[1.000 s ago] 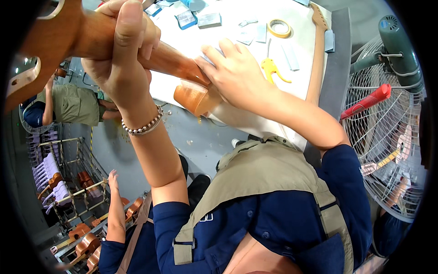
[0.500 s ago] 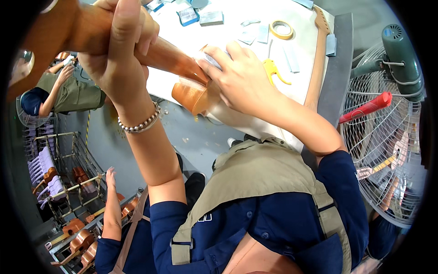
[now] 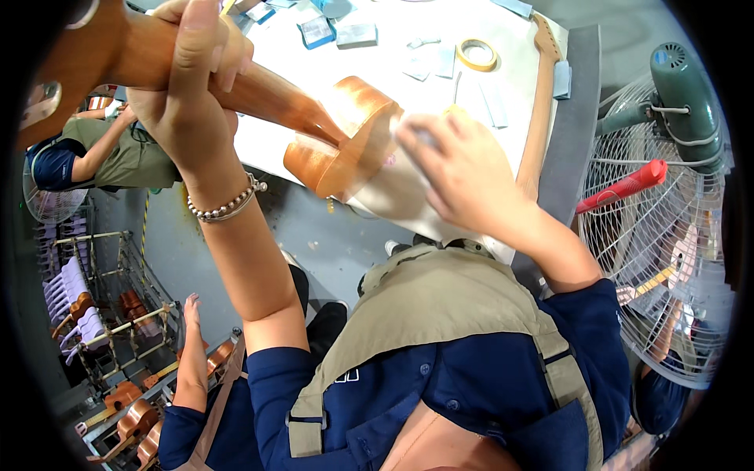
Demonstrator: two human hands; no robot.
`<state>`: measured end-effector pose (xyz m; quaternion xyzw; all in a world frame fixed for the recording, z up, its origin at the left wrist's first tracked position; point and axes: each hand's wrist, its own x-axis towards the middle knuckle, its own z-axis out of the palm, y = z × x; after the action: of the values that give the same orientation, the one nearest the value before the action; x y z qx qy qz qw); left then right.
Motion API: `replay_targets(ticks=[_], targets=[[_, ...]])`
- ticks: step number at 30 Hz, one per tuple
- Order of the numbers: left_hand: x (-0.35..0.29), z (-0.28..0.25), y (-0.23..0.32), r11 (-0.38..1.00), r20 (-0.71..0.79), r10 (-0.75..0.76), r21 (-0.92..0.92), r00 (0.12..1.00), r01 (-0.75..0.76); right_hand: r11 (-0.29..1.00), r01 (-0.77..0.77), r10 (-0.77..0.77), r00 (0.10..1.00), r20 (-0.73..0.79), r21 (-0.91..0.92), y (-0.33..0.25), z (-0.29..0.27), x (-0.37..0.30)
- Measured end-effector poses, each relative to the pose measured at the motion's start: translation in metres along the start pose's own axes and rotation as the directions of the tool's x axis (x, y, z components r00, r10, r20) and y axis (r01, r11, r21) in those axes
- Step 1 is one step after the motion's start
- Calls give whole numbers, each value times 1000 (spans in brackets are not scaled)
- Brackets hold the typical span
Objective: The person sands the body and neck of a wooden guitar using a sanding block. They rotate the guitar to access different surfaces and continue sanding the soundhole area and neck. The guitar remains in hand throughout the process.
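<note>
A brown wooden ukulele (image 3: 357,106) is held up over the near edge of the table, its headstock toward the upper left. My left hand (image 3: 184,86) is closed round the neck close to the headstock. To the right of the body is my right hand (image 3: 471,169), blurred by motion, apart from the wood. Its fingers are bent round a small grey-blue piece of sandpaper (image 3: 425,136), mostly hidden by them. Part of the body looks smeared, so its lower outline is unclear.
On the white table (image 3: 503,145) lie a tape roll (image 3: 477,54), a sanding block (image 3: 356,36), sandpaper sheets (image 3: 444,60) and a loose neck (image 3: 542,110). A caged fan (image 3: 652,235) stands right. Left are a co-worker's arm (image 3: 192,357) and a rack (image 3: 118,306).
My right hand has come off the ukulele and moved right and down, uncovering more of the body. The left hand keeps its hold on the neck and has shifted slightly left.
</note>
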<state>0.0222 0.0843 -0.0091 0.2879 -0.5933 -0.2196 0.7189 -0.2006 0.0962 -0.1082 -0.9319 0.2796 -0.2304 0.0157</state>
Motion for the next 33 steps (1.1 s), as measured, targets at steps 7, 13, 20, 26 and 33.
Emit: replay_targets(ticks=[7, 13, 20, 26, 33], targets=[[-3, 14, 0, 999, 56, 6, -38, 998, -4, 1000, 29, -29, 979, -202, -5, 4, 39, 42], [-8, -8, 4, 995, 52, -19, -95, 998, 24, 995, 94, -89, 988, -130, 28, -4, 27, 26], [-7, 1, 4, 998, 61, 5, -67, 998, -1, 993, 94, -107, 974, -200, -72, -8, 35, 38], [-3, -14, 5, 979, 280, 1, -197, 960, 56, 997, -58, 51, 990, -129, -48, 36, 27, 29], [11, -55, -14, 958, 210, -131, -223, 969, 178, 939, 283, -298, 953, 50, 196, 11, 0, 4]])
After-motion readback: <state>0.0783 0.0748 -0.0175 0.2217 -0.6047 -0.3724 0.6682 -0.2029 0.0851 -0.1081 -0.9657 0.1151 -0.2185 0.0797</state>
